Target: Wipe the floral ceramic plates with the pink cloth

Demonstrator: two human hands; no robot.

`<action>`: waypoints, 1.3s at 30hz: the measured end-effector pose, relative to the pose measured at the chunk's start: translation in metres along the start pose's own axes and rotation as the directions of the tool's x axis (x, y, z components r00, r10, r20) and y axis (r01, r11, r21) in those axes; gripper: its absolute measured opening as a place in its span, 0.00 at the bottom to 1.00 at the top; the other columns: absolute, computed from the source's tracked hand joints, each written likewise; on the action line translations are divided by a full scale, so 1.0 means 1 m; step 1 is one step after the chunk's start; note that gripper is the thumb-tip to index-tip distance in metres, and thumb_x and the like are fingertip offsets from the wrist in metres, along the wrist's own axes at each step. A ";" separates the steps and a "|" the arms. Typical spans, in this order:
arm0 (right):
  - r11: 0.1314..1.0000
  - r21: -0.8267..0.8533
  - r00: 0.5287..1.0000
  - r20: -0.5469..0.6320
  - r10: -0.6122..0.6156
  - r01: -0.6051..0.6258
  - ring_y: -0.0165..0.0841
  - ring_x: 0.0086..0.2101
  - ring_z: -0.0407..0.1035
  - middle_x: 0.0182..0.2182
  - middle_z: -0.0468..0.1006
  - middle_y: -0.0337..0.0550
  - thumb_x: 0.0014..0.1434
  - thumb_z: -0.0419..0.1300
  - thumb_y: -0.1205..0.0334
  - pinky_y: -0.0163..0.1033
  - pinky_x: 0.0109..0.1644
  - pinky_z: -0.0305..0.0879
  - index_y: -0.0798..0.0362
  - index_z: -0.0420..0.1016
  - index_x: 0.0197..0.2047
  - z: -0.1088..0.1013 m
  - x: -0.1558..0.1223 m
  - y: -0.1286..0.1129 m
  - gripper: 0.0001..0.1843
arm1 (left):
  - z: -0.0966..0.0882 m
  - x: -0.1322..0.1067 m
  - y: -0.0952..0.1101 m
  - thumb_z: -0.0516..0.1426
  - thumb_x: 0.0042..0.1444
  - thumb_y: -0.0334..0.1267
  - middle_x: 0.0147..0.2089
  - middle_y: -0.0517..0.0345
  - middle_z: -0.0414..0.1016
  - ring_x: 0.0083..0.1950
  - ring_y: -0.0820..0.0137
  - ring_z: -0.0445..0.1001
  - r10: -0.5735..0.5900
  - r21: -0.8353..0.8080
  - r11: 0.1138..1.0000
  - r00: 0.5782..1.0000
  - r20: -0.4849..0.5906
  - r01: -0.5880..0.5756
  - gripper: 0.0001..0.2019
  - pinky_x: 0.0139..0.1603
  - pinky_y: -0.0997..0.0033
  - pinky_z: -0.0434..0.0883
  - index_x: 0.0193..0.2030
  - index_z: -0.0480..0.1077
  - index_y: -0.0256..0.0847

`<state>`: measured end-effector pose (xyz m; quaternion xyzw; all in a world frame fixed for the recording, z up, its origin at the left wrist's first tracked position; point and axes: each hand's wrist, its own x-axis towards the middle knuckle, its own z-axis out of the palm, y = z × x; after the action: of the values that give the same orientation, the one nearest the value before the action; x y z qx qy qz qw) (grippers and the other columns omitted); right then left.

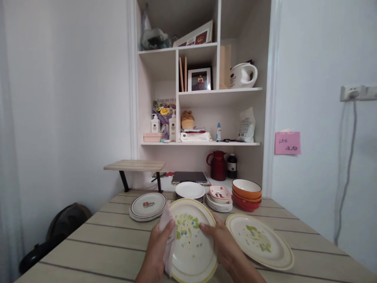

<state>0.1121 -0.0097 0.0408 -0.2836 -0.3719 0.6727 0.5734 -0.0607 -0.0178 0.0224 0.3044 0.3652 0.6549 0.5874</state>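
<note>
An oval plate [193, 259] with a yellow rim and a green leaf pattern is held up, tilted towards me, over the near part of the table. My left hand [159, 241] grips its left edge through a pale pink cloth [168, 251], thumb on the front. On the other side my right hand [220, 239] is closed on the right edge, its thumb resting on the plate's face and its fingers hidden behind. A matching oval plate [259, 241] lies flat on the table to the right of my right hand.
Behind the held plate stand stacked rimmed plates [149, 206], white plates [190, 190], small dishes [219, 200] and orange and red bowls [246, 194]. A small raised shelf [135, 165] is at the back left; a red jug [218, 167] stands farther back under the wall shelves [203, 144].
</note>
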 end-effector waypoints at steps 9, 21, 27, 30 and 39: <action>0.998 0.055 0.984 -0.175 -0.016 0.026 0.45 0.27 0.77 0.28 0.83 0.45 0.39 0.67 0.66 0.49 0.34 0.72 0.53 0.54 0.64 -0.005 0.007 0.012 0.49 | -0.004 0.010 -0.017 0.69 0.41 0.42 0.39 0.39 0.82 0.40 0.51 0.80 -0.078 -0.030 0.997 0.997 -0.004 0.078 0.28 0.44 0.53 0.76 0.50 0.72 0.32; 0.982 0.104 0.967 -0.218 -0.132 0.158 0.43 0.33 0.78 0.34 0.83 0.42 0.43 0.67 0.64 0.48 0.38 0.73 0.47 0.55 0.63 0.002 0.004 0.022 0.45 | -0.002 0.016 -0.031 0.67 0.44 0.44 0.39 0.42 0.82 0.42 0.53 0.80 0.017 -0.063 0.998 0.992 -0.128 -0.025 0.24 0.46 0.57 0.75 0.47 0.73 0.32; 0.972 0.139 0.953 -0.264 -0.146 0.188 0.43 0.37 0.78 0.37 0.83 0.41 0.44 0.69 0.59 0.48 0.41 0.73 0.42 0.51 0.65 0.006 0.006 0.028 0.49 | 0.004 0.012 -0.039 0.64 0.49 0.45 0.44 0.42 0.81 0.48 0.54 0.78 0.032 -0.142 0.988 0.988 -0.153 -0.054 0.25 0.50 0.58 0.74 0.52 0.71 0.35; 0.968 0.140 0.952 -0.257 -0.169 0.209 0.42 0.36 0.78 0.36 0.83 0.39 0.44 0.69 0.58 0.48 0.42 0.73 0.40 0.48 0.66 0.008 0.006 0.029 0.50 | 0.011 0.008 -0.038 0.63 0.51 0.43 0.48 0.42 0.80 0.51 0.55 0.77 0.005 -0.214 0.976 0.993 -0.116 -0.029 0.25 0.52 0.57 0.73 0.54 0.69 0.36; 0.973 0.187 0.980 -0.166 -0.106 0.137 0.44 0.39 0.77 0.38 0.83 0.43 0.46 0.68 0.61 0.49 0.43 0.73 0.45 0.49 0.67 0.017 -0.001 0.020 0.49 | 0.013 0.007 -0.035 0.62 0.52 0.40 0.50 0.39 0.78 0.54 0.52 0.75 -0.137 -0.331 0.936 0.990 -0.041 0.116 0.25 0.53 0.54 0.73 0.56 0.67 0.34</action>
<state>0.0874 -0.0147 0.0336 -0.2532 -0.2742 0.6458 0.6660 -0.0319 -0.0081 -0.0001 0.1575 0.2885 0.6766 0.6589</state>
